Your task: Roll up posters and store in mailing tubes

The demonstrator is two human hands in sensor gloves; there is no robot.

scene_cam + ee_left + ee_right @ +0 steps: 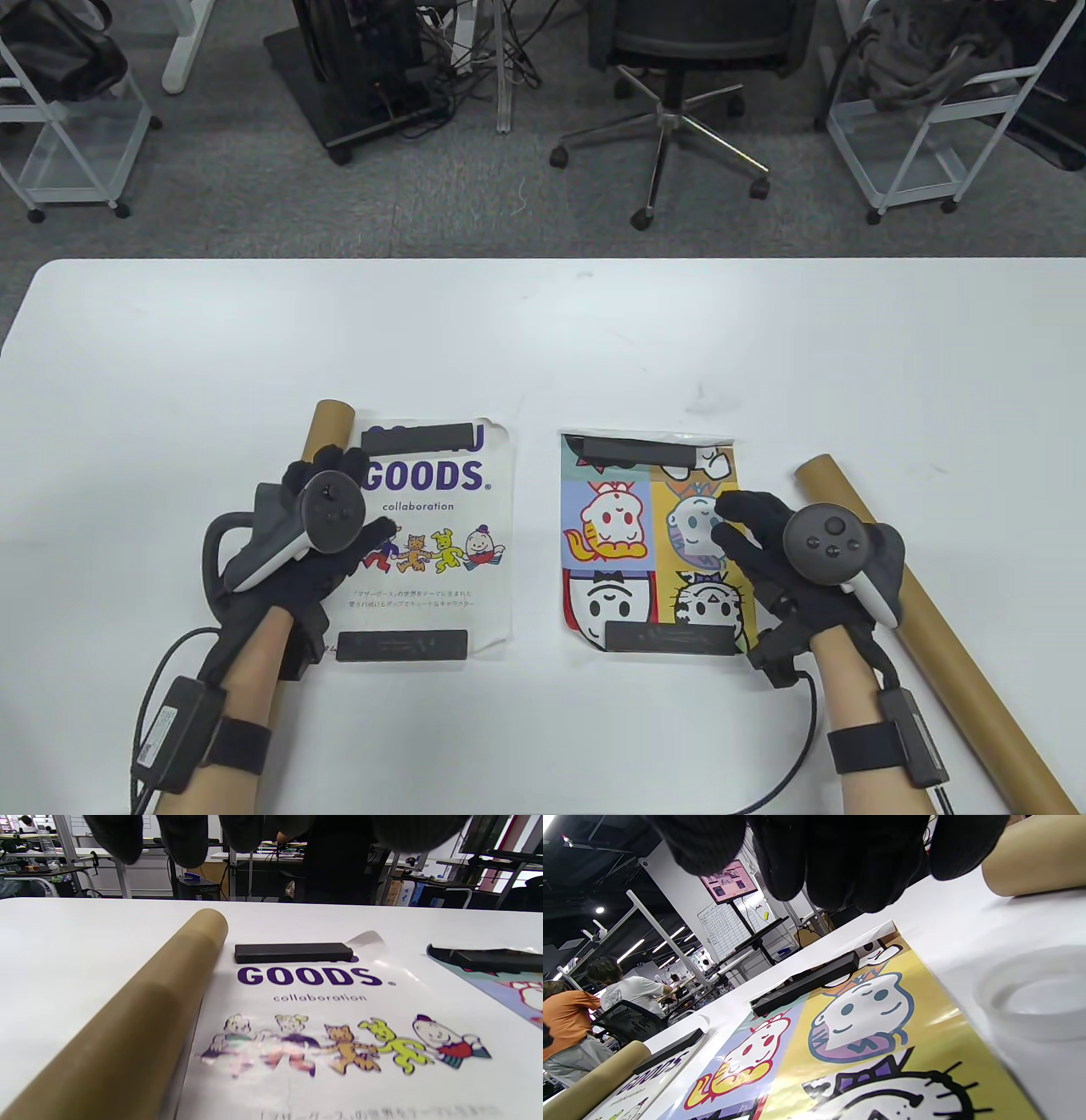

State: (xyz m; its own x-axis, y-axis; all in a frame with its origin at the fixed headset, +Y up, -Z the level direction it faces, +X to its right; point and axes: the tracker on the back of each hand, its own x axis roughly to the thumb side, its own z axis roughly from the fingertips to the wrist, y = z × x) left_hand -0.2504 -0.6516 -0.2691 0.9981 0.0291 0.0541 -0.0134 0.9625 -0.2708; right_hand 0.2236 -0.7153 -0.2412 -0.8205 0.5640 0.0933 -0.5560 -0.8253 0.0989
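Note:
A white "GOODS" poster [458, 543] lies flat left of centre, also in the left wrist view [339, 1014]. A colourful cartoon poster [615, 526] lies flat to its right, also in the right wrist view [865, 1027]. One brown mailing tube [327, 424] lies along the white poster's left edge, partly under my left hand [356, 501]. A second tube [950, 628] lies diagonally right of the cartoon poster. My right hand [738, 526] is over that poster's right edge. Both hands have fingers spread and hold nothing.
Black bar weights sit at the top [418, 439] and bottom [401, 645] of the white poster, and at the top [636, 448] and bottom [670, 637] of the cartoon poster. The white table's far edge [543, 263] faces an office chair [679, 102] and carts.

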